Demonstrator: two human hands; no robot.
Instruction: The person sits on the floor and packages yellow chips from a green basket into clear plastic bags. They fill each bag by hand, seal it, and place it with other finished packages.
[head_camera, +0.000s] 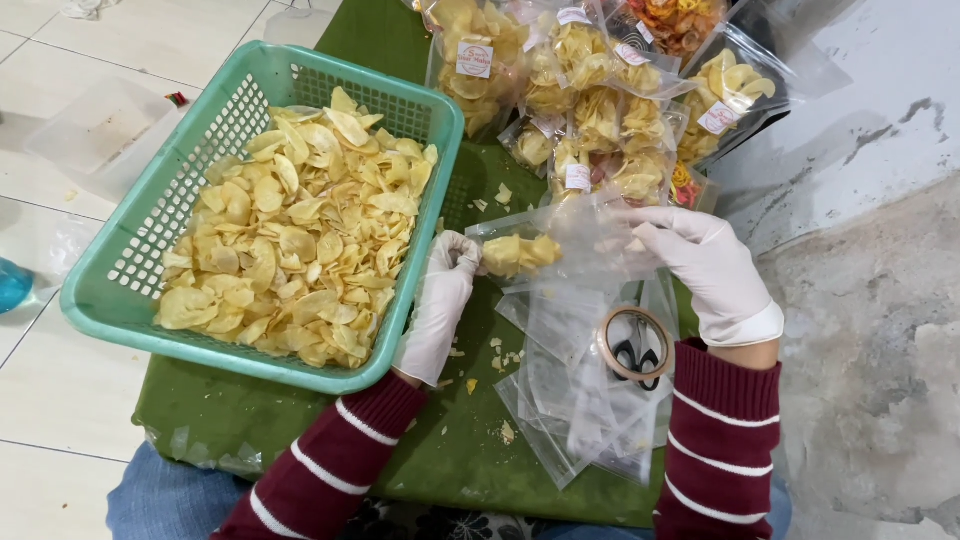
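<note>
Both hands wear thin white gloves, and the sleeves are dark red with white stripes. The left hand (440, 300) is closed around a few yellow chips (518, 253) and pushes them into the mouth of a clear plastic bag (580, 240). The right hand (705, 265) grips the other side of this bag, with its fingers pinched on the plastic. The bag is held in the air between the two hands, in the middle of the scene, just above a green cloth (440, 450).

On the left stands a turquoise plastic basket (150, 215) with latticed walls, full of pale yellow chips. Its right rim is just beside the left hand.

Below the held bag, on the near right, lies a loose pile of empty clear bags (570, 400). On this pile rests a roll of clear tape (634, 343), and inside its ring there seem to be the black handles of scissors (632, 356), though the plastic makes this hard to tell.

At the far side, many filled and closed bags of chips (590, 100) lie together, each with a small white label. Small crumbs are scattered on the cloth near the hands.
</note>
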